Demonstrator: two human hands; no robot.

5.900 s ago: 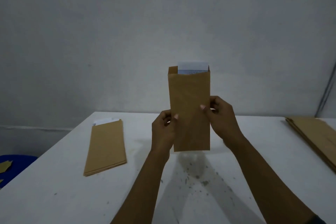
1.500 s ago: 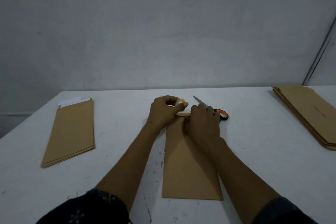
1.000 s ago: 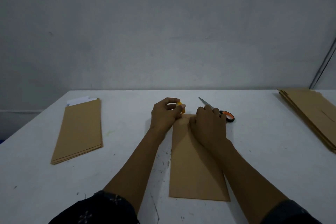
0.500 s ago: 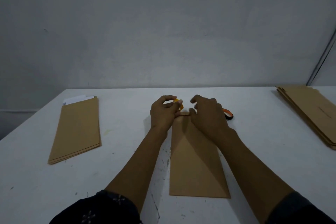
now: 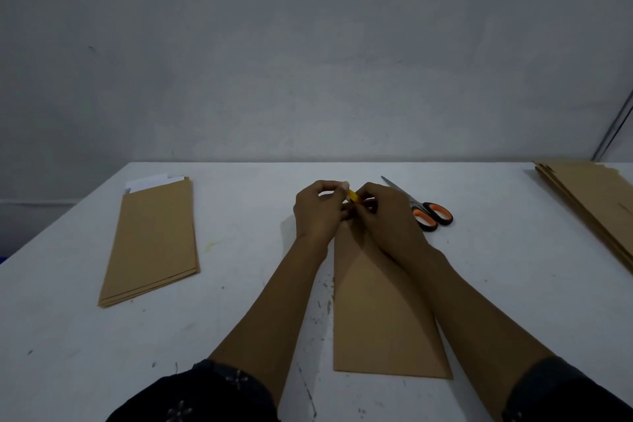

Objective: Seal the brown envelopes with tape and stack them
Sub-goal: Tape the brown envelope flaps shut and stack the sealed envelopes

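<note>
Envelope (image 5: pixel 383 312) centre on table (image 5: pixel 239 336); stacks (image 5: pixel 150 240) left, right; scissors (image 5: pixel 424 209) behind.

You look at a plain grey-white wall (image 5: pixel 308 44) that fills the upper half of the view. Its surface is bare and slightly uneven, with a few small marks. The light is dim and soft, and it makes no strong shadows. In front of you stands a white desk (image 5: pixel 239 284); its top shows small dark scratches and specks, and one faint yellow stain on the left part. At the far right, a thin dark pipe or cable (image 5: pixel 615 127) runs slanted down the wall.
</note>
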